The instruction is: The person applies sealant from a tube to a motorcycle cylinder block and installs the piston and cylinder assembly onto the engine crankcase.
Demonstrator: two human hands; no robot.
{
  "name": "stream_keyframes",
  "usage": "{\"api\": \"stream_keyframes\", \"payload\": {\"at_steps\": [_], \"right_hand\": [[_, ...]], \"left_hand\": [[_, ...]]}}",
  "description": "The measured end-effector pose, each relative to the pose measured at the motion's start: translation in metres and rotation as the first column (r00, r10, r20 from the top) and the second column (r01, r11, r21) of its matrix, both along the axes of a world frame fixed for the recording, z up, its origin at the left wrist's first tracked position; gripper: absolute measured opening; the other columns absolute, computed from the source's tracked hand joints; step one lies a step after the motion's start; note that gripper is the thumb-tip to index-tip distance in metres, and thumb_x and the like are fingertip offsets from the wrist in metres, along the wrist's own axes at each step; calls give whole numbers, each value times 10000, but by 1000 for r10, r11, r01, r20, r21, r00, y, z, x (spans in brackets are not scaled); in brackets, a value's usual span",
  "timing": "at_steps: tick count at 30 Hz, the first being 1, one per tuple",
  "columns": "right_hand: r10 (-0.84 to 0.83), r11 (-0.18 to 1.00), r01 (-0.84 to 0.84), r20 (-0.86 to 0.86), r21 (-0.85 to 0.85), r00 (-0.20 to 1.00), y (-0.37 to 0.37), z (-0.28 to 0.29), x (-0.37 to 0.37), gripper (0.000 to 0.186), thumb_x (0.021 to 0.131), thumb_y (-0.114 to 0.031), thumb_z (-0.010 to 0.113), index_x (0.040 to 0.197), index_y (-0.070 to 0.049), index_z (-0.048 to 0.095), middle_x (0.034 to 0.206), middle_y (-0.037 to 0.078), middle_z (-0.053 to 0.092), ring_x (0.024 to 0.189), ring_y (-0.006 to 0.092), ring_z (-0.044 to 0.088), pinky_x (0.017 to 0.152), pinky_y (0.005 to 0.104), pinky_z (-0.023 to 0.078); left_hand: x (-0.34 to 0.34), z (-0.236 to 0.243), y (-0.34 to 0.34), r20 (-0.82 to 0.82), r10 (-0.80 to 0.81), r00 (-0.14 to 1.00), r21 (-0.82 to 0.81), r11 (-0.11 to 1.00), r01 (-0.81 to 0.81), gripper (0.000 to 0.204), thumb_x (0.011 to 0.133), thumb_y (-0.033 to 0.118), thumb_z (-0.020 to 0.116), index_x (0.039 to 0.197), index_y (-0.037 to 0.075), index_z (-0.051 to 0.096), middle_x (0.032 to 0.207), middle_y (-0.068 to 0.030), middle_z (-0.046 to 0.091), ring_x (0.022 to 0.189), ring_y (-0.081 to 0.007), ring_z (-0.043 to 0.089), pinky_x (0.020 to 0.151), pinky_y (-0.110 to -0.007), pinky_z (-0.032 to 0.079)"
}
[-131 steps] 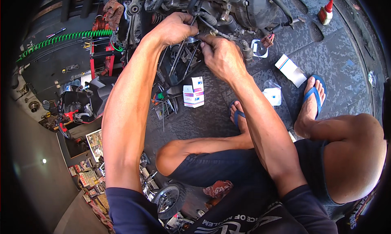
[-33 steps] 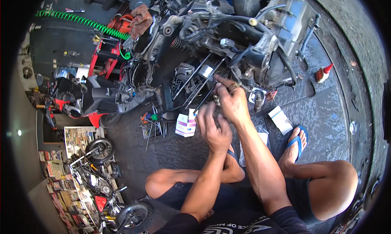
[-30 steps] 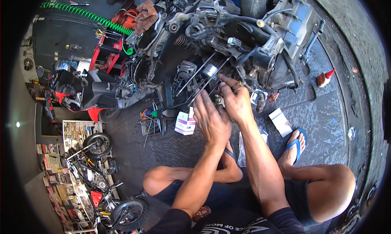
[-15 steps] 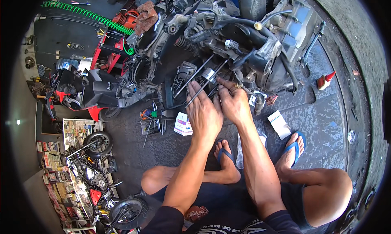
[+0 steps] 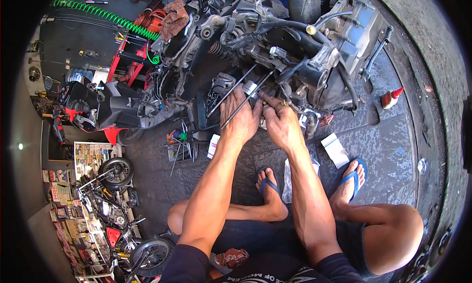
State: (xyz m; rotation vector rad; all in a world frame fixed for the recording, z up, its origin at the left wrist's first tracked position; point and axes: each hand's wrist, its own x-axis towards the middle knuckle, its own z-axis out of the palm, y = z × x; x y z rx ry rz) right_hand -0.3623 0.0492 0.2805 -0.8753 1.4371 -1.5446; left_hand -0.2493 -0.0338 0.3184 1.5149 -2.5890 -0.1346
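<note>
Ahead stood the engine (image 5: 317, 74), with a piston (image 5: 250, 87) between two rods (image 5: 238, 110) crossing over the left hand (image 5: 244, 123), the right hand (image 5: 283, 125) just to its right. On the floor (image 5: 160, 179), tools (image 5: 184, 136) lay left of a box (image 5: 213, 146); to the right of both hands were a carton (image 5: 335, 150) and, farther out, a bottle (image 5: 391, 98).
</note>
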Motion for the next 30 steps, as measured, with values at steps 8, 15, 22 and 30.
{"api": "stream_keyframes", "payload": {"at_steps": [8,15,22,30], "right_hand": [[-31,999,31,159,8,987,-6,-7,8,359,988,-141,538,1292,15,650,1120,181,722,1043,211,679,923,319,506],[-117,990,133,238,-50,964,-11,-28,24,339,992,-141,575,1284,6,663,1052,133,730,982,159,679,882,291,515],[-36,999,20,457,38,889,-7,-12,19,378,994,-129,562,1346,0,615,869,42,652,622,82,527,574,236,433],[75,997,-61,761,-47,644,-5,-20,24,469,986,-115,477,1446,-34,517,783,-10,528,529,55,397,447,218,321]], "left_hand": [[-5,6,0,-27,46,999,63,997,-44,571,909,298,671,1278,-58,420,1150,-323,606,1046,-494,614,872,-568,486],[4,12,-8,-49,-60,997,112,992,65,557,918,308,648,1294,-32,416,1131,-334,624,998,-511,629,809,-578,511],[9,8,-9,-111,-63,992,80,994,72,535,958,374,564,1302,-19,444,1113,-335,633,973,-523,630,801,-592,505],[7,10,-12,-132,-23,991,166,985,44,498,998,413,498,1299,17,472,1097,-329,641,989,-532,619,805,-594,487]]}}
